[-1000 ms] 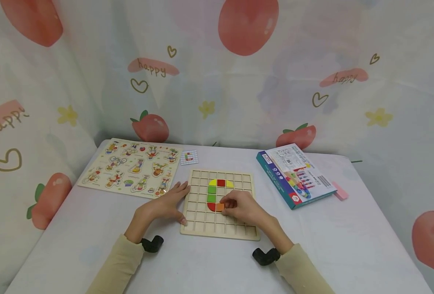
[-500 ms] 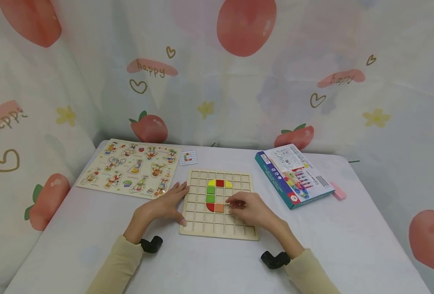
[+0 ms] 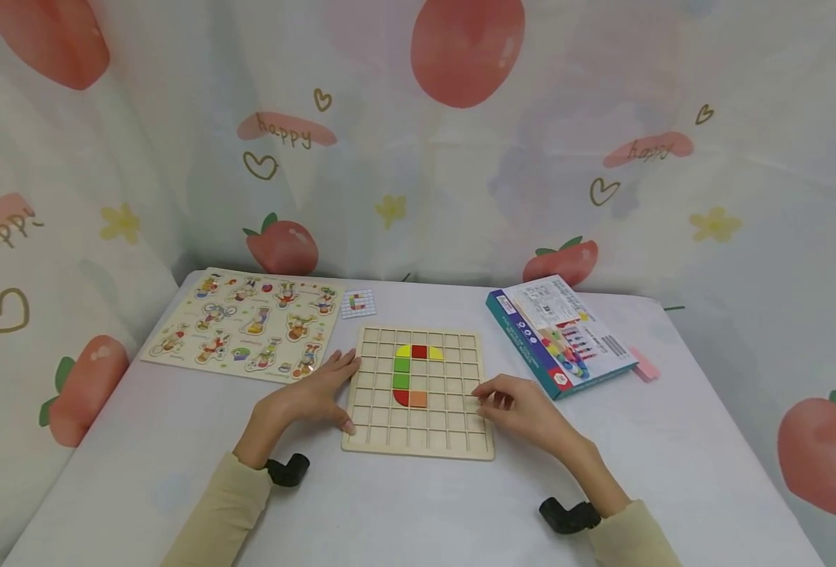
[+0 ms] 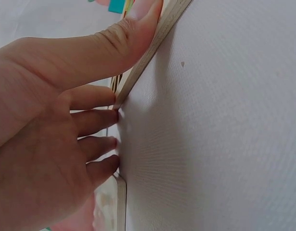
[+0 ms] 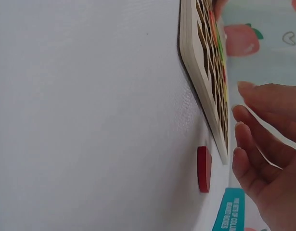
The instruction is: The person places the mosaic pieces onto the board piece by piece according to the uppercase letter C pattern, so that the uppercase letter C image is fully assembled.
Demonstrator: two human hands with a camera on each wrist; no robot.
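Note:
A square wooden grid board (image 3: 418, 453) lies on the table. In it, coloured tiles form an open curve: yellow corner tiles with a dark red square (image 3: 419, 352) between them, green squares (image 3: 401, 380), a red rounded corner (image 3: 401, 398) and an orange square (image 3: 418, 399). My left hand (image 3: 308, 400) rests along the board's left edge, fingers spread, thumb at the front left corner. My right hand (image 3: 524, 411) hovers at the board's right edge, fingers loosely bent and holding nothing. Below it, a red block (image 5: 203, 169) lies on the table, hidden in the head view.
An animal puzzle board (image 3: 244, 327) lies at the back left, with a small pattern card (image 3: 358, 304) beside it. At the back right lies a teal and purple box (image 3: 561, 335). A pink block (image 3: 645, 365) sits against its right side.
My right hand has let go of the orange square, which sits in its cell, and has moved right to the board's edge. My left hand keeps its place.

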